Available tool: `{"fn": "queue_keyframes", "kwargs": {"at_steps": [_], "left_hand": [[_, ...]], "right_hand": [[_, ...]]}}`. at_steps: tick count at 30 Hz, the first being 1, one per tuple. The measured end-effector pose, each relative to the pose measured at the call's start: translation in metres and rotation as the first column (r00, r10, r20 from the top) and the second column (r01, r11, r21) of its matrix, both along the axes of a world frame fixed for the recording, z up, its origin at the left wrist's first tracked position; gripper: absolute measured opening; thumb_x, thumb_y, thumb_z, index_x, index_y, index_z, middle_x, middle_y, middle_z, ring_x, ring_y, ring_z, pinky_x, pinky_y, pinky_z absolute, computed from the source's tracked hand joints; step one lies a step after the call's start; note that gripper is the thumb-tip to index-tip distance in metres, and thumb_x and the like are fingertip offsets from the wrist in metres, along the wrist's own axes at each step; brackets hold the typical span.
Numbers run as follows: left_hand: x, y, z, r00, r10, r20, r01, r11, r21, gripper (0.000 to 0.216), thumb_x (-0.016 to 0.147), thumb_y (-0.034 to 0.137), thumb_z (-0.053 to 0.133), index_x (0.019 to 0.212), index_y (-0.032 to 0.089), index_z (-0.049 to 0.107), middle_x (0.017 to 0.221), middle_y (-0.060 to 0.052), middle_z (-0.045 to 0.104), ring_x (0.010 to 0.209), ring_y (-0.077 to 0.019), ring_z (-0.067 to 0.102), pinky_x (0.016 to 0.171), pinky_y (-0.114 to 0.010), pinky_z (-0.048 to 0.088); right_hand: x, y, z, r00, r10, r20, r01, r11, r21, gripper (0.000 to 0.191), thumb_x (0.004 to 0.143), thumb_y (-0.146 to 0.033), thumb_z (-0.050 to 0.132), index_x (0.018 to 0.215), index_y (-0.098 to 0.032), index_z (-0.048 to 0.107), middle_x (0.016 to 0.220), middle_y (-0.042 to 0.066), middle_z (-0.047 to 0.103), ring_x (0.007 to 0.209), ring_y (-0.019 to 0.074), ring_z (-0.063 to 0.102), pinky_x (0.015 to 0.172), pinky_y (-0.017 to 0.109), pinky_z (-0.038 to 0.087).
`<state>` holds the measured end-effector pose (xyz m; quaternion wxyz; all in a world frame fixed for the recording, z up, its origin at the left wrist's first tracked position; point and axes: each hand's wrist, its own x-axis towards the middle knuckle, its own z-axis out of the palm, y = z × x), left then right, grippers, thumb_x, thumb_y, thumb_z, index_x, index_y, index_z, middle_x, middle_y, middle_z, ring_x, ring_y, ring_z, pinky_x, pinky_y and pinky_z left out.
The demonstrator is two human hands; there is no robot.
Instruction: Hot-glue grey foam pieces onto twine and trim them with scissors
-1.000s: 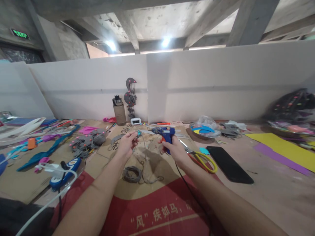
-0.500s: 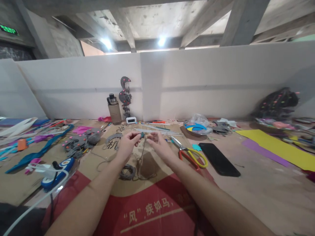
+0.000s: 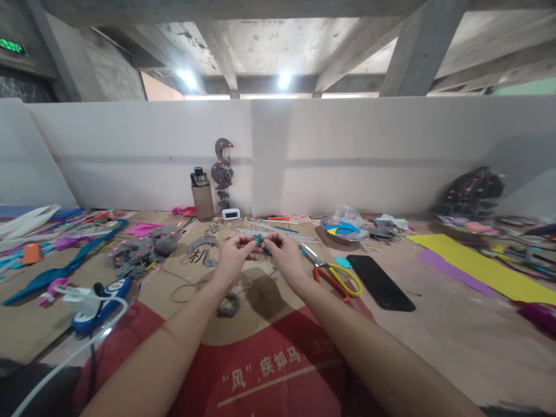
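Observation:
My left hand [image 3: 234, 258] is closed in a pinch on a small teal-green piece [image 3: 258, 238], too small to name. From the other side my right hand [image 3: 284, 253] pinches at the same piece, fingertips close to the left ones. Thin grey cord trails below the fingers. On the cardboard beneath lies a coil of grey cord [image 3: 228, 304]. A grey ring-shaped piece [image 3: 204, 250] sits left of my hands. Scissors [image 3: 332, 275] with one red and one yellow handle lie open to the right of my right hand.
A black phone [image 3: 381, 282] lies right of the scissors. Behind stand a bottle [image 3: 202, 197], a small white clock [image 3: 230, 214] and a plastic-wrapped plate [image 3: 345, 227]. At left are a power strip [image 3: 102, 307] with a white cable and grey pieces with pink dots [image 3: 143, 252].
My right hand has come closer to my left, and its fingers have closed at the teal-green piece. Cord that hung between the hands has shifted. The view has turned slightly right.

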<state>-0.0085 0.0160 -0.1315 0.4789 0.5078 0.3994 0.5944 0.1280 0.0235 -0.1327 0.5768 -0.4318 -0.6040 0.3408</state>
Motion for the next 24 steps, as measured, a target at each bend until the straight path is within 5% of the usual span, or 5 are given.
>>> {"fn": "queue_keyframes", "kwargs": {"at_steps": [6, 11, 17, 20, 24], "left_hand": [[0.0, 0.001, -0.002, 0.997, 0.044, 0.059, -0.046, 0.999, 0.022, 0.029, 0.064, 0.035, 0.072, 0.079, 0.014, 0.058, 0.075, -0.002, 0.061, 0.066, -0.0143, 0.063, 0.053, -0.024, 0.047], [-0.002, 0.003, -0.005, 0.999, -0.034, 0.007, 0.034, 0.999, 0.034, 0.027, 0.062, 0.032, 0.073, 0.079, 0.014, 0.062, 0.07, -0.002, 0.061, 0.064, -0.0114, 0.057, 0.055, -0.023, 0.043], [-0.022, 0.007, 0.005, 0.975, -0.207, -0.077, 0.203, 0.978, -0.053, 0.029, 0.071, 0.038, 0.065, 0.086, 0.013, 0.068, 0.082, -0.006, 0.063, 0.067, -0.0106, 0.054, 0.056, -0.02, 0.039], [-0.028, 0.008, 0.007, 0.964, -0.196, -0.182, 0.185, 0.98, -0.079, 0.033, 0.072, 0.045, 0.063, 0.082, 0.014, 0.069, 0.074, -0.005, 0.062, 0.057, -0.0088, 0.048, 0.047, -0.02, 0.032], [-0.025, 0.003, 0.009, 0.91, -0.267, -0.315, 0.255, 0.964, -0.081, 0.032, 0.07, 0.046, 0.065, 0.074, 0.014, 0.068, 0.057, -0.002, 0.057, 0.05, -0.0088, 0.045, 0.046, -0.02, 0.033]], "right_hand": [[-0.015, 0.003, -0.01, 0.964, 0.068, -0.258, -0.11, 0.982, -0.154, 0.032, 0.072, -0.041, 0.058, 0.094, -0.017, 0.054, 0.068, -0.003, 0.051, 0.051, 0.0081, 0.039, 0.046, 0.02, 0.033], [-0.008, 0.005, -0.015, 0.949, 0.146, -0.281, -0.193, 0.97, -0.147, 0.031, 0.072, -0.046, 0.057, 0.082, -0.017, 0.057, 0.061, -0.004, 0.047, 0.047, 0.0069, 0.033, 0.043, 0.02, 0.027], [0.022, 0.005, -0.001, 0.98, 0.099, 0.172, -0.107, 0.993, 0.039, 0.017, 0.078, -0.033, 0.053, 0.072, -0.018, 0.058, 0.066, -0.001, 0.055, 0.063, 0.013, 0.048, 0.06, 0.025, 0.038], [0.025, -0.005, 0.009, 0.899, 0.043, 0.435, -0.142, 0.97, 0.199, 0.013, 0.08, -0.023, 0.05, 0.074, -0.018, 0.06, 0.074, 0.001, 0.057, 0.073, 0.0146, 0.05, 0.068, 0.027, 0.038], [0.02, -0.017, 0.013, 0.79, 0.033, 0.612, -0.237, 0.937, 0.256, 0.018, 0.085, -0.018, 0.046, 0.078, -0.017, 0.062, 0.082, 0.004, 0.057, 0.077, 0.0142, 0.05, 0.071, 0.027, 0.038]]}}
